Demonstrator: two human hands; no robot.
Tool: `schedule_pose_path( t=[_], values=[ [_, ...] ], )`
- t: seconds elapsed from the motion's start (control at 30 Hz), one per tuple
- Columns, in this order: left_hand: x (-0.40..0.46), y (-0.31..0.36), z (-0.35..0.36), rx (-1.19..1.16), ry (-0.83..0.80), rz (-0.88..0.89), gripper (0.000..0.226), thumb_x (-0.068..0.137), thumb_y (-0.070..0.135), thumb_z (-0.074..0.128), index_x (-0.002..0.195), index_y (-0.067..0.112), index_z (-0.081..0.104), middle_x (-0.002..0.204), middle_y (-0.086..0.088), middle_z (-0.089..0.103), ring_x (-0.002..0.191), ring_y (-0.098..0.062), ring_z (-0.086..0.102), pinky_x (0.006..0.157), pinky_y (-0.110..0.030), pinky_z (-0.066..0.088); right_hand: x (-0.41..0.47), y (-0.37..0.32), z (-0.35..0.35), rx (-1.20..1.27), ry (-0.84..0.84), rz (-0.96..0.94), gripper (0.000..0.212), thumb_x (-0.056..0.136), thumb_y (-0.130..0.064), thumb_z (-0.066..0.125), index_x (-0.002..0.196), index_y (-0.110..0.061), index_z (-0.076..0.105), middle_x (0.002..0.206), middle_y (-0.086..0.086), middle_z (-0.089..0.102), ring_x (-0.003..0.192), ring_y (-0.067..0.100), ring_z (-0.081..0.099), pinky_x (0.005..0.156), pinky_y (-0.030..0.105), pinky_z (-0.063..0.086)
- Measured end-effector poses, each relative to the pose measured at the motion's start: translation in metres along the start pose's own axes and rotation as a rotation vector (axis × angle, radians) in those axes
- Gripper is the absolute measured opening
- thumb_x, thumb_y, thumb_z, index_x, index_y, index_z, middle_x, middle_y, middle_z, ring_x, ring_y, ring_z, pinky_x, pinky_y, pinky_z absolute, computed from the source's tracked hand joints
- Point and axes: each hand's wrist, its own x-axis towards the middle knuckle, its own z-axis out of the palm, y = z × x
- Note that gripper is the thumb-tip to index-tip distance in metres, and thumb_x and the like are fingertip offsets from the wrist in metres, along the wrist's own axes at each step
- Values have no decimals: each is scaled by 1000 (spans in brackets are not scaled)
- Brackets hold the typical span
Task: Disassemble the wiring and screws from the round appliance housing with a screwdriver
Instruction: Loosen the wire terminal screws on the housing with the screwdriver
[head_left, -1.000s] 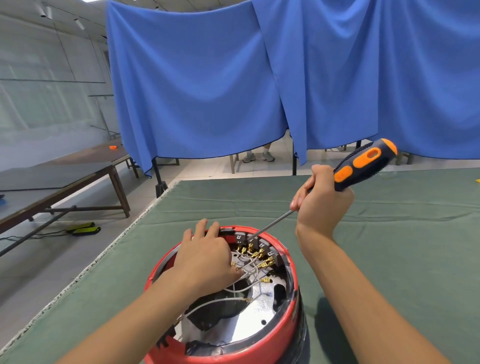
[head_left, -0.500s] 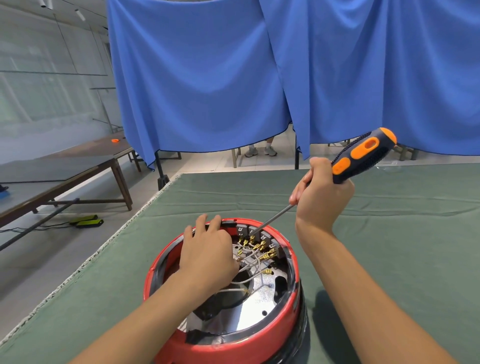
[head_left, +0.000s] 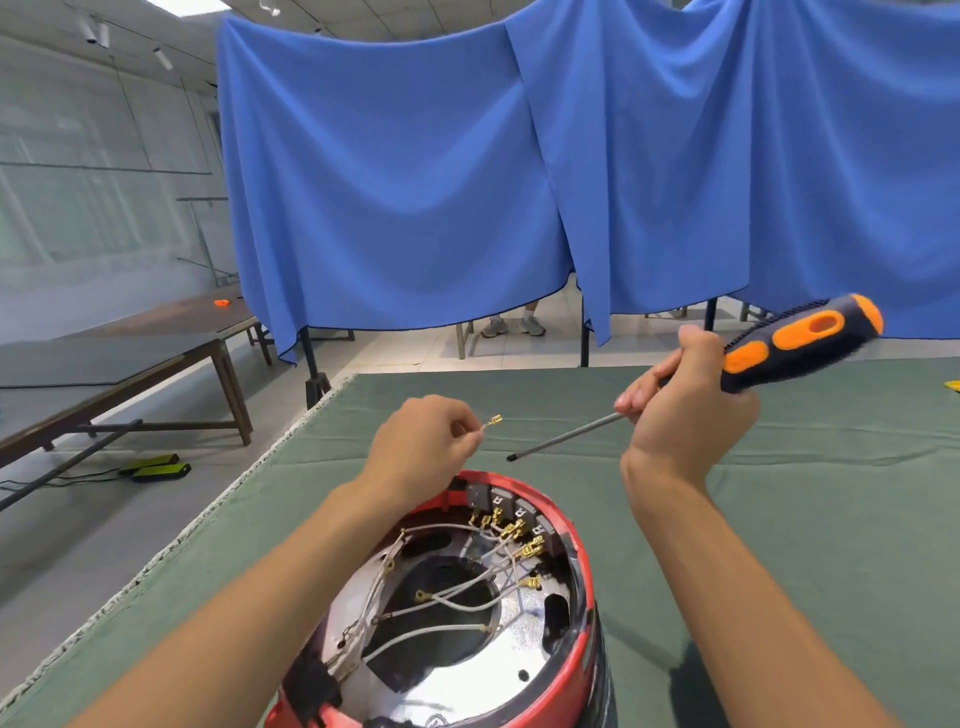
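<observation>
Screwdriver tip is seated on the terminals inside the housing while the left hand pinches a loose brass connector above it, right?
Not quite. In the head view the screwdriver tip hangs in the air above the housing, clear of the terminals, gripped by the right hand. The rest holds: the left hand pinches a loose brass connector above the housing.

A green cloth (head_left: 779, 519) covers the worktable, its frayed pale edge running along the left side. Behind it hangs a blue curtain (head_left: 415, 182) on dark stands, and under its hem show a pair of grey shoes (head_left: 511, 326). To the left stands a long dark bench (head_left: 130, 358) with a small orange object (head_left: 222, 302) on its far end. On the floor near the bench lie two black and yellow-green devices (head_left: 156, 466) with a cable.
</observation>
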Motion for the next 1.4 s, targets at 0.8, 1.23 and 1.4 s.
schedule_pose_path(
  t=[0.8,1.23,1.4],
  values=[
    [34,26,28,-113,-353,24,26,87,8,46,95,20,68,88,3,71,81,-11,64,73,-26,51,33,10,-19,-209,98,-158,35,77,-22,52,44,-13,42,33,1,49,38,17,48,54,18,45],
    [-12,-23,10,-113,-390,43,30,92,18,59,120,29,64,116,12,65,107,-7,59,95,-26,43,0,-12,2,-3,-45,-74,45,78,-20,52,33,-22,47,33,-1,44,26,18,36,37,17,32],
    [-10,-20,13,-36,-345,-6,33,94,20,56,125,31,61,126,7,63,115,-14,57,99,-34,44,-8,-5,3,-43,-107,-67,46,80,-19,52,34,-21,45,31,-1,39,26,18,35,37,18,32]
  ],
)
